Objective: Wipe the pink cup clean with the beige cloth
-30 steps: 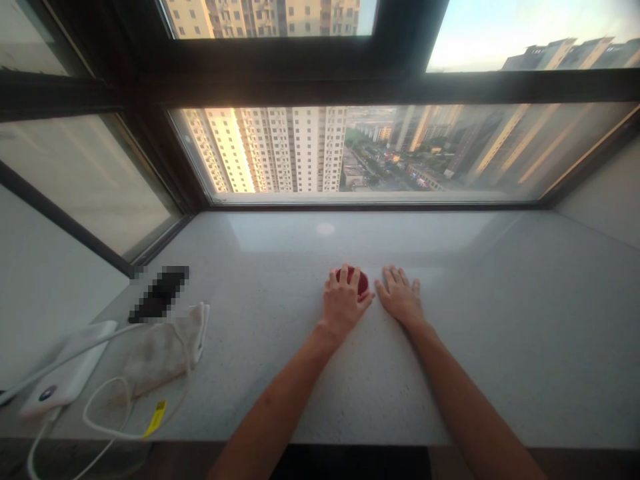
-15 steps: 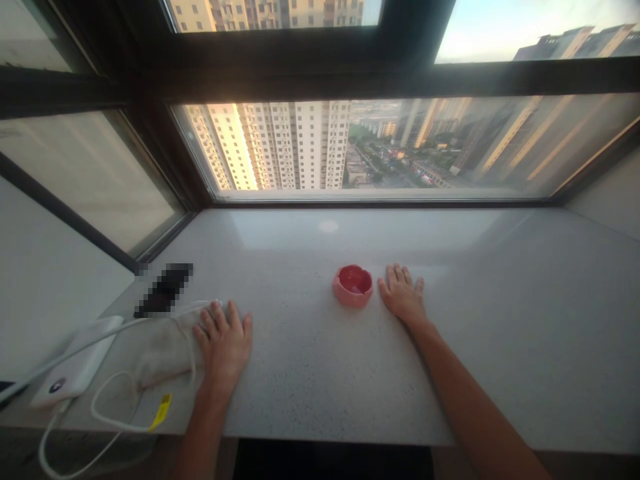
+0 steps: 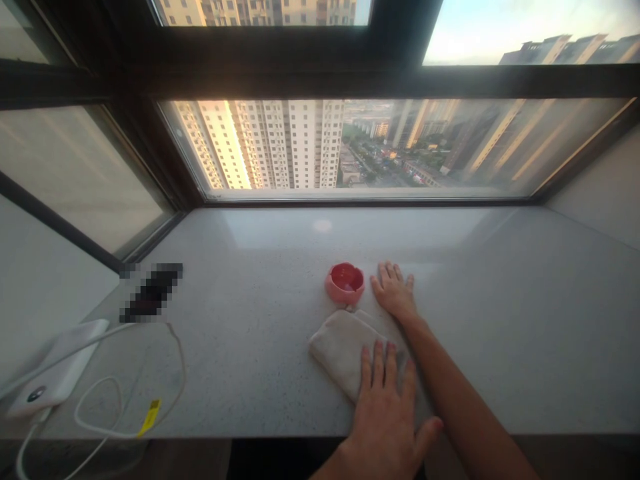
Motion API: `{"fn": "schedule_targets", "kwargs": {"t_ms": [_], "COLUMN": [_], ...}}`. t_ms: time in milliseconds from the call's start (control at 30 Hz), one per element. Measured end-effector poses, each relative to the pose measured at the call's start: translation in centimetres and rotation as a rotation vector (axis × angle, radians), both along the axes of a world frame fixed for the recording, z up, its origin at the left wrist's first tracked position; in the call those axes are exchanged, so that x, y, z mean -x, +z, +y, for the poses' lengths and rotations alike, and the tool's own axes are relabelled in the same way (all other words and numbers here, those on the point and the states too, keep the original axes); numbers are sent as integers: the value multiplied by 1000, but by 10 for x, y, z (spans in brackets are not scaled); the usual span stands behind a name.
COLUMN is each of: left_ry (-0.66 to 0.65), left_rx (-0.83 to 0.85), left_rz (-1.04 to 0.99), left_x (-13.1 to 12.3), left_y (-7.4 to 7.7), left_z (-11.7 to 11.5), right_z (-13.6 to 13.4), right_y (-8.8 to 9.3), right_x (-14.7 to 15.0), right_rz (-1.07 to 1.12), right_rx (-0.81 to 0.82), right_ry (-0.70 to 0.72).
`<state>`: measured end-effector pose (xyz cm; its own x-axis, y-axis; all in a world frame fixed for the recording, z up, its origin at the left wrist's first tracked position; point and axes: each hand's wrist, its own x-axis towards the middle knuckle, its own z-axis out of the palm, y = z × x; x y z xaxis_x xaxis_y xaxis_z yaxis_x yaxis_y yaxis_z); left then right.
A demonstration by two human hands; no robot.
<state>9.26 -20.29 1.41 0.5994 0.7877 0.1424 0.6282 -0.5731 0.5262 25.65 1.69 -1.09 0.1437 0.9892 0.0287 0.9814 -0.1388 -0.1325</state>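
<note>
A folded off-white cloth (image 3: pixel 336 340) lies on the pale stone sill. My left hand (image 3: pixel 385 413) rests on its near right part, palm down, with fingers stretched and thumb out to the right. Just beyond the cloth sits a pink ashtray-like bowl (image 3: pixel 340 292) with a notched rim and red inside. Right of this bowl, and apart from it, my right hand (image 3: pixel 394 291) lies flat on the sill with its fingers spread. The right forearm runs close beside the cloth's right edge, which is partly hidden by my left hand.
At the left lies a white power bank (image 3: pixel 63 373) with a looping white cable (image 3: pixel 183 363) bearing a yellow tag (image 3: pixel 149 419). A dark pixelated object (image 3: pixel 155 293) is behind them. Dark-framed windows (image 3: pixel 350 203) border the far side.
My left hand has moved right from the cable area to the front of the bowl. The cloth, blurred at the left before, now lies under it. My right hand stays in place beside the bowl.
</note>
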Motion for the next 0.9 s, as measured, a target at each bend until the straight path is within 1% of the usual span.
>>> {"fn": "schedule_targets", "kwargs": {"t_ms": [67,100,133,200,267,300,333,367,433,467,500,567,633,700,900], "left_ry": [8,15,52,170,318,394,467,526,589,598,600,575,559,552,556], "left_rx": [9,10,13,-20,-107,-154,-199,-226,-226,-200,-176,-154,-163,-172,-180], "left_rz": [-42,-74,-113,-200,-241,-214,-165,-95,106,203,267,341,372,382,381], "left_x": [-2,2,9,31,60,76,91,106,131,140,146,154,156,156,157], "left_y": [8,15,24,45,62,66,67,63,47,35,23,3,-9,-12,-10], "left_z": [9,18,31,66,113,139,164,188,224,236,244,249,247,244,245], "right_z": [0,0,0,1,1,1,1,1,0,0,0,0,0,-1,-2], "right_y": [0,0,0,1,1,1,1,1,1,1,1,2,4,6,5], "right_x": [0,1,1,2,2,3,3,3,4,4,4,5,5,5,6], "right_rz": [-3,-1,2,14,23,26,29,29,24,20,16,10,8,11,19], "right_rx": [-2,-2,-1,3,0,-5,-9,-12,-18,-19,-19,-16,-13,-9,16], "right_ry": [2,2,1,1,1,2,3,2,0,-1,-2,0,2,-2,-2]}}
